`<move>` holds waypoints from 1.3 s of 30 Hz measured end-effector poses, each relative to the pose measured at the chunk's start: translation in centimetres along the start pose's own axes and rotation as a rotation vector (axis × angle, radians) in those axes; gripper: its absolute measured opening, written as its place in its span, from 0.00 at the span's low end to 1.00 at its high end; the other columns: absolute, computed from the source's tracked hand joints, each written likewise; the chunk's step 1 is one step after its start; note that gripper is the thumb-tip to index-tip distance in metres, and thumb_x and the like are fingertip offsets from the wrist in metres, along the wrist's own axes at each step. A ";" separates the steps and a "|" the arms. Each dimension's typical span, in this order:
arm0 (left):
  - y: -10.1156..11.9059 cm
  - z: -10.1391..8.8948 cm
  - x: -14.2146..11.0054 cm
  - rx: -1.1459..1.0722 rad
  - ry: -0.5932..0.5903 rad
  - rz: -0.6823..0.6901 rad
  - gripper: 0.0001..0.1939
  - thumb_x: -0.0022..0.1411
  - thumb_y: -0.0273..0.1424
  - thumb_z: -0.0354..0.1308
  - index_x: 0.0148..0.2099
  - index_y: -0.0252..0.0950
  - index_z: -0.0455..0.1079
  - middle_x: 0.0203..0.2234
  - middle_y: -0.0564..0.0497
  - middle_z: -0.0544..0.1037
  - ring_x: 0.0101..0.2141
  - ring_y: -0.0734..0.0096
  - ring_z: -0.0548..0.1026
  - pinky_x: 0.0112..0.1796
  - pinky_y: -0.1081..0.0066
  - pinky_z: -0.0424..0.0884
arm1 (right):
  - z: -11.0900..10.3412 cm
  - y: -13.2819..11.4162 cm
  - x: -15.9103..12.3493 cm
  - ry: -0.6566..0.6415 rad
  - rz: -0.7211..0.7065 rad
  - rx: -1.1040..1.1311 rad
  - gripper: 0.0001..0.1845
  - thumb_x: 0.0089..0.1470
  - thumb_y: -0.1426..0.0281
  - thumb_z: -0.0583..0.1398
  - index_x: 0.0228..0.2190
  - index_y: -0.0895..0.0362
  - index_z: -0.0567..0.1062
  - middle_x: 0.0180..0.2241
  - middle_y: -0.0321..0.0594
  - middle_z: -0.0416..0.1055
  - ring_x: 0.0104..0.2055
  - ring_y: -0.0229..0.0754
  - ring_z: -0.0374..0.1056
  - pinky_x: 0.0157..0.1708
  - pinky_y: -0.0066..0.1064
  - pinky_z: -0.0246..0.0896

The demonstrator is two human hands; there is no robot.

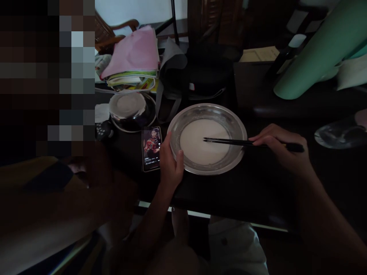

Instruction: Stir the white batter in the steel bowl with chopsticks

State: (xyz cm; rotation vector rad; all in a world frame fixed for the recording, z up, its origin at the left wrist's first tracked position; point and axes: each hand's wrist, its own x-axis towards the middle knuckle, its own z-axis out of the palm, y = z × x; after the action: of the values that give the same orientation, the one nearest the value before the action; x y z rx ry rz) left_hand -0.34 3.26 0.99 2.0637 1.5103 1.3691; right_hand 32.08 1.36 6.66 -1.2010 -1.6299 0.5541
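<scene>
A round metal bowl [206,171] sits on the dark table [226,193], near the front edge. It has smooth white stuff [197,149] in it. The left hand [172,164] grips the bowl's left rim, with the thumb on top. The right hand [289,151] holds two black chopsticks [237,142] tight. Their tips seem to touch the white stuff, but it is too dark to be sure. A lit phone [151,149] lies just beside the left hand.

Dim light falls over a dark table [229,194] here; beyond it, a wooden armchair [102,30] stands before a pale bluish wall [149,9].
</scene>
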 end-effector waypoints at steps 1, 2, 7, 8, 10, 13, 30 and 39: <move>0.0 0.0 0.0 -0.009 -0.001 0.010 0.31 0.78 0.48 0.46 0.74 0.38 0.57 0.67 0.34 0.70 0.66 0.54 0.71 0.65 0.53 0.65 | -0.1 0.1 -0.1 0.025 0.010 0.008 0.14 0.64 0.69 0.62 0.29 0.46 0.85 0.32 0.37 0.83 0.35 0.46 0.77 0.37 0.42 0.70; 0.0 0.0 -0.1 -0.014 0.000 0.017 0.30 0.79 0.47 0.45 0.74 0.38 0.57 0.67 0.35 0.70 0.65 0.55 0.71 0.65 0.54 0.66 | -0.2 0.2 -0.1 0.049 0.017 0.022 0.15 0.65 0.69 0.62 0.28 0.47 0.85 0.31 0.37 0.82 0.35 0.45 0.77 0.37 0.41 0.70; 0.3 0.1 -0.7 -0.020 0.006 0.027 0.28 0.80 0.44 0.44 0.73 0.38 0.60 0.65 0.36 0.72 0.65 0.56 0.72 0.64 0.55 0.67 | 0.0 0.2 -0.1 -0.028 -0.013 0.085 0.16 0.65 0.69 0.61 0.28 0.46 0.85 0.31 0.35 0.82 0.35 0.44 0.77 0.37 0.40 0.69; 0.3 0.1 -0.8 -0.026 0.005 0.022 0.28 0.80 0.45 0.44 0.73 0.37 0.61 0.65 0.36 0.72 0.65 0.56 0.72 0.64 0.55 0.67 | 0.0 0.2 -0.1 -0.052 -0.021 0.068 0.14 0.65 0.69 0.62 0.29 0.46 0.85 0.32 0.35 0.83 0.36 0.44 0.77 0.38 0.40 0.70; 0.3 0.1 -0.9 -0.033 0.002 0.006 0.28 0.79 0.46 0.43 0.72 0.37 0.62 0.65 0.36 0.73 0.65 0.56 0.72 0.64 0.54 0.67 | 0.0 0.1 0.0 -0.038 -0.021 0.033 0.13 0.64 0.70 0.63 0.30 0.46 0.85 0.33 0.35 0.83 0.38 0.44 0.77 0.39 0.40 0.70; 0.4 0.2 -1.0 -0.040 0.003 -0.005 0.28 0.80 0.46 0.43 0.72 0.37 0.62 0.64 0.36 0.73 0.64 0.56 0.72 0.64 0.55 0.68 | -0.1 0.0 0.0 0.049 0.008 0.063 0.16 0.66 0.70 0.61 0.28 0.47 0.85 0.31 0.35 0.81 0.35 0.43 0.77 0.38 0.39 0.69; 0.3 0.0 -1.1 -0.032 -0.031 0.013 0.27 0.80 0.41 0.43 0.74 0.39 0.58 0.66 0.37 0.71 0.65 0.58 0.70 0.65 0.55 0.66 | 0.2 0.1 0.1 -0.057 -0.049 0.022 0.12 0.64 0.70 0.64 0.31 0.48 0.85 0.35 0.36 0.83 0.38 0.42 0.78 0.41 0.36 0.69; 0.2 0.1 -1.2 -0.039 -0.014 0.016 0.26 0.80 0.39 0.45 0.74 0.39 0.59 0.66 0.37 0.71 0.65 0.58 0.71 0.64 0.57 0.67 | 0.1 0.1 0.2 -0.078 -0.041 0.048 0.12 0.65 0.69 0.63 0.30 0.49 0.86 0.34 0.38 0.84 0.38 0.43 0.77 0.41 0.37 0.70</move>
State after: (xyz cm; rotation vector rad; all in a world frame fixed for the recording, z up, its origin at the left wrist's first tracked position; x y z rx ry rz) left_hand -0.16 2.19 0.46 2.0621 1.4524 1.3755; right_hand 32.01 1.66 6.59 -1.1201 -1.6940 0.6173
